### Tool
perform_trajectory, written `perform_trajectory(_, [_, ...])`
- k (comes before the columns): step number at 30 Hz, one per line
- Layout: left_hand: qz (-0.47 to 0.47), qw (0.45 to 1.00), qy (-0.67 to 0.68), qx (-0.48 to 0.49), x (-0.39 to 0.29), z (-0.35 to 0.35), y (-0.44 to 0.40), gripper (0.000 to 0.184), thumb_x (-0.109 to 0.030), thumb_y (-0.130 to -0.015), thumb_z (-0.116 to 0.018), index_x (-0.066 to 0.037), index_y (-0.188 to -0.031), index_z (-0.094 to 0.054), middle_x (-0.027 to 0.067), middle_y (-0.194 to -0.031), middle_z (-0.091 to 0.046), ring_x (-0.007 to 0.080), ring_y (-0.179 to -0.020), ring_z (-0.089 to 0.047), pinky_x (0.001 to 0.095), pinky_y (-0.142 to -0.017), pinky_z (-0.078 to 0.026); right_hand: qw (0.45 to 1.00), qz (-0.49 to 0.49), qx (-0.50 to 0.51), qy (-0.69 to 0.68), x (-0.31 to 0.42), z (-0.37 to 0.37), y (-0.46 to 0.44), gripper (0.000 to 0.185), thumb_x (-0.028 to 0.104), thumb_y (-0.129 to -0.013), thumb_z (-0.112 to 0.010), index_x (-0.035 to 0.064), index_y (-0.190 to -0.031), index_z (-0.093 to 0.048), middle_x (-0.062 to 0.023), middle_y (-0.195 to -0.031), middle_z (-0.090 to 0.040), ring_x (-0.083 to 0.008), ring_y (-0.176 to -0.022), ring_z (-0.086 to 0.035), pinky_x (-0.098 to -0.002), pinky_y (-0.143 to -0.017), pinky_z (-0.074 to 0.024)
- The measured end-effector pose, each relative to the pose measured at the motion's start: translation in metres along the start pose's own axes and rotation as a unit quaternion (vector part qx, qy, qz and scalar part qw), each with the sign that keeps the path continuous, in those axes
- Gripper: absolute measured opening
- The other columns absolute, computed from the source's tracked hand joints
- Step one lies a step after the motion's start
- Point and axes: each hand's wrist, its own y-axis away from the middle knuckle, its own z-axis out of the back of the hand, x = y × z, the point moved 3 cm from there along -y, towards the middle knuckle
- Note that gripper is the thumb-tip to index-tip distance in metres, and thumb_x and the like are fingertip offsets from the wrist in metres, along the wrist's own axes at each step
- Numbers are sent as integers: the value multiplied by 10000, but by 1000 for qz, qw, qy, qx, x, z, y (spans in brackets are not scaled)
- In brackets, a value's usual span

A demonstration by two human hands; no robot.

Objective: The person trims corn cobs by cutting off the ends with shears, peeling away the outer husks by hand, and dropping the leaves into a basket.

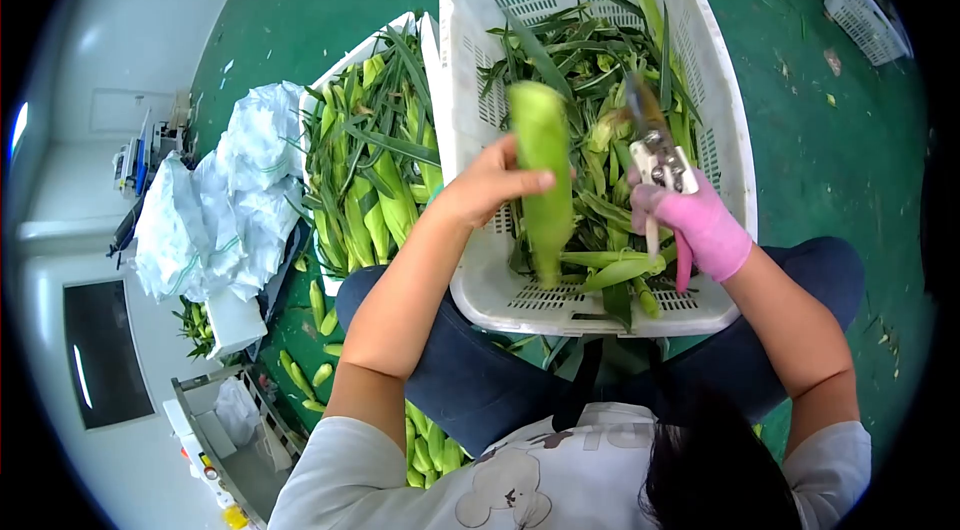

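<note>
My bare left hand (492, 185) is wrapped round a green ear of corn (541, 130) in its husk. The ear stands nearly upright in view, slightly blurred, over the white crate (745, 160). In a pink glove, my right hand (708, 230) grips pruning shears (660, 162) with white and pink handles; their blades point up and away, blurred. Whether the blades are apart I cannot tell. Below both hands, cut husks and leaves (600, 60) fill much of the crate.
Left of the crate, a second white container (432, 60) holds unpeeled corn (375, 210) with long leaves. White sacks (225, 180) lie beyond it. Trimmed ears (318, 302) lie on the green floor, more (430, 450) by my lap. Another crate (865, 15) stands far right.
</note>
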Motion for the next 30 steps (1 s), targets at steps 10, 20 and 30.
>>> perform_trajectory(10, [-247,895,232,-289,-2,8,-12,485,-203,-918,-723,-73,-1297,-450,122,-1310,-572,270,-1242,-547,466,-1089,-428,989,-128,37,-68,-54,-23,-2,481,355,-925,-618,44,-1268,-487,-72,-1039,-605,-165,-987,-576,-313,-838,-474])
perform_trajectory(20, [-223,886,300,-274,26,-20,-24,511,-226,-931,-716,-98,-1337,-435,96,-1346,-537,236,-1277,-499,463,-1150,-354,992,21,-95,83,-60,0,-50,363,251,-852,-733,-15,-1061,-601,-51,-884,-629,-132,-792,-579,-284,-735,-485])
perform_trajectory(30, [-161,735,552,-360,3,48,1,554,-554,-1027,-428,-63,-1267,-519,101,-1265,-601,240,-1211,-573,414,-1048,-486,960,-53,189,-200,-31,-27,-8,273,322,-961,-570,80,-1078,-523,11,-728,-475,-142,-620,-483,-294,-568,-396])
